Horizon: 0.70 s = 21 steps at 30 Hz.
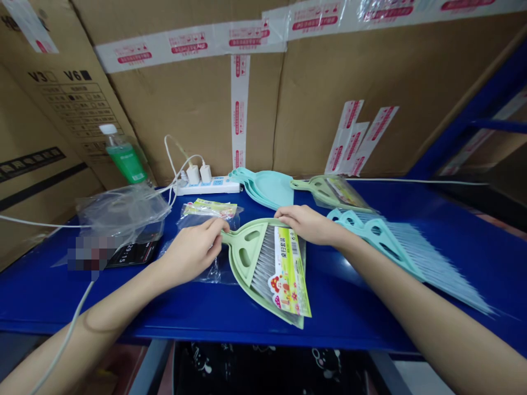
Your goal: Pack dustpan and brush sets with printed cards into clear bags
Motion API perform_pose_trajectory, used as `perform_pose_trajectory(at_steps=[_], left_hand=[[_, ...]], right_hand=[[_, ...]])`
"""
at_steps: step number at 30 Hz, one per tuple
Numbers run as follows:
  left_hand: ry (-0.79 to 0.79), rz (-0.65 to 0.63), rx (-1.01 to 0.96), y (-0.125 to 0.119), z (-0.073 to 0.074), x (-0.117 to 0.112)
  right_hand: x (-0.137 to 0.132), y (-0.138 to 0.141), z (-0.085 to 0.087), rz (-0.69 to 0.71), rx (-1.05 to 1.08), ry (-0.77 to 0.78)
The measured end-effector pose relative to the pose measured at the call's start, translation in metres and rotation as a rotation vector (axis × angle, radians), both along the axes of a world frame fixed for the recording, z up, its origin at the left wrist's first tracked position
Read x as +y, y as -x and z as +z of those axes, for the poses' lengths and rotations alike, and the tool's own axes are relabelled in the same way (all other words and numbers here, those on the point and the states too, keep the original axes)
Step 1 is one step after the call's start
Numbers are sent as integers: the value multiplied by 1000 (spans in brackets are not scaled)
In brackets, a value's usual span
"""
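A light green dustpan (236,271) lies near the middle of the table, with a matching hand brush (247,247) nested in it. Across the grey bristles sits a yellow-green printed card (291,274). My left hand (197,249) is closed around the handle end, fingers curled over it. With fingers bent over the pan's far rim, my right hand (307,224) pinches it near the card's top; the thumb is hidden. Just behind the left hand lies a clear plastic bag with a printed card (209,208).
Stacked blue dustpans (269,187) and a bagged green set (337,192) lie at the back. Blue brushes (382,241) spread to the right. At left are clear bags (123,211), a phone (134,253), a bottle (128,159) and cables beside a power strip (209,185).
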<state>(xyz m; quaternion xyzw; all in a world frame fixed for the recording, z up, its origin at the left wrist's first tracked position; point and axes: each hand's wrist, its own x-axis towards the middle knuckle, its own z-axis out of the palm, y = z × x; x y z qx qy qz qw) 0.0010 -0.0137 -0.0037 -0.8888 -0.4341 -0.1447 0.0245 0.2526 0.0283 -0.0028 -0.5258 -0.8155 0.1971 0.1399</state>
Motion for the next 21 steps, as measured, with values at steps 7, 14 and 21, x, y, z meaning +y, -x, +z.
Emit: perform_pose_trajectory(at_steps=[7, 14, 21], left_hand=[[-149, -94, 136, -2, 1, -6], [-25, -453, 181, -3, 7, -18], [-168, -537, 283, -2, 6, -18]], right_hand=[[-3, 0, 6, -39, -49, 38], [-3, 2, 7, -64, -62, 71], [-3, 2, 6, -57, -65, 66]])
